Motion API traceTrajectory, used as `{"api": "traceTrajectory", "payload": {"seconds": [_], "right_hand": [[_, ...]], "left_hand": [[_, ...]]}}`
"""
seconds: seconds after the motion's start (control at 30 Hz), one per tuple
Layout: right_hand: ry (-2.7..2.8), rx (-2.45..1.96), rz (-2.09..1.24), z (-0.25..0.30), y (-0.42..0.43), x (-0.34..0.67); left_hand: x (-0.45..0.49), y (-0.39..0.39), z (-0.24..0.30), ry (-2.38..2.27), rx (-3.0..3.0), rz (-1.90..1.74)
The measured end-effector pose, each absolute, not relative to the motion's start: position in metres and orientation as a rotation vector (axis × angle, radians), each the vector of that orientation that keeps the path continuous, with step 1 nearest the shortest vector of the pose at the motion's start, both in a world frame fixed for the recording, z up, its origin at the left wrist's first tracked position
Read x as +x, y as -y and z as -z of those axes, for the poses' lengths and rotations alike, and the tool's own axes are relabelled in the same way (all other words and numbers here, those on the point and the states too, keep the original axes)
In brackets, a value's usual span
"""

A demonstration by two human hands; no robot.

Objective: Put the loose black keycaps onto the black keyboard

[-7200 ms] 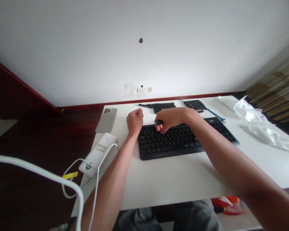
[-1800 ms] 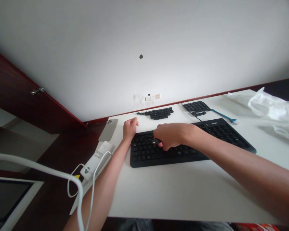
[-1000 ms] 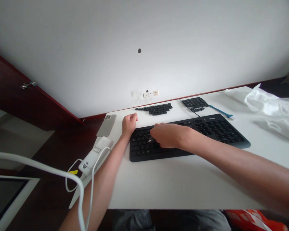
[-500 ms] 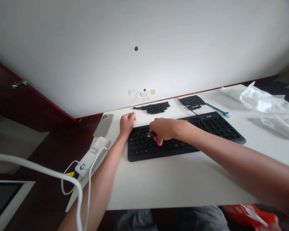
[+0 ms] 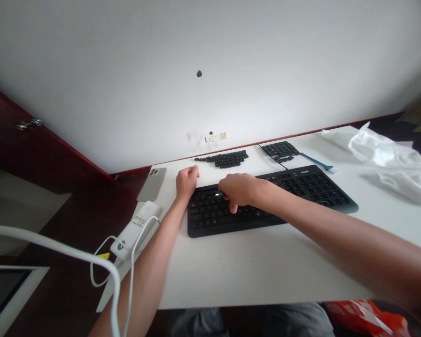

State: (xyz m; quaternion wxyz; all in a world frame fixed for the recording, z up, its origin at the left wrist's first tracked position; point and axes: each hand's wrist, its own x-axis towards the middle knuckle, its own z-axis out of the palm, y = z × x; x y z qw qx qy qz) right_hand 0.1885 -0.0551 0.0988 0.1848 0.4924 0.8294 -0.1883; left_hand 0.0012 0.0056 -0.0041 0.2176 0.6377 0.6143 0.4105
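Observation:
A black keyboard (image 5: 210, 229) lies on the white table, with some keys in place on its left part and bare key sockets towards the right. My right hand (image 5: 240, 189) is over its left half, fingers closed round a small dark tool with a shiny metal end (image 5: 218, 194), pointing left just above the keys. What the tool's end touches is too small to tell. At the keyboard's upper left corner rests my left hand (image 5: 186, 181), curled into a loose fist with nothing visible in it. Loose black keycaps (image 5: 229, 159) lie in rows behind the keyboard.
More keycaps (image 5: 279, 150) and a blue brush (image 5: 317, 161) lie at the back right, near crumpled white plastic (image 5: 382, 147). Left of my left arm are a phone (image 5: 152, 184) and a white power strip (image 5: 136, 229). A white cable (image 5: 73, 251) crosses the lower left.
The whole view has shifted slightly. The metal end of the tool in my right hand has tilted a little upward. My left hand stays by the keyboard's corner.

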Motion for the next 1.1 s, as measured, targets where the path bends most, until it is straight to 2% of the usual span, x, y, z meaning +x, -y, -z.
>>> {"api": "traceTrajectory", "payload": {"seconds": [0.43,0.5,0.67,0.87,1.1], "right_hand": [[-2.477,1.191,0.767,-0.076,0.02,0.217],[-2.578,1.212,0.712,-0.072,0.016,0.22],[-2.716,1.642,0.351,-0.052,0.011,0.216],[-2.742,1.826,0.249,-0.027,0.011,0.209],[-2.729,1.909,0.291,-0.018,0.007,0.209]], "left_hand": [[0.001,-0.005,0.004,-1.726,1.737,-1.102],[0.001,-0.006,0.004,-1.721,1.74,-1.107],[0.0,-0.008,0.007,-1.7,1.764,-1.124],[-0.001,-0.008,0.01,-1.699,1.743,-1.129],[0.0,-0.008,0.009,-1.696,1.73,-1.119]]}}
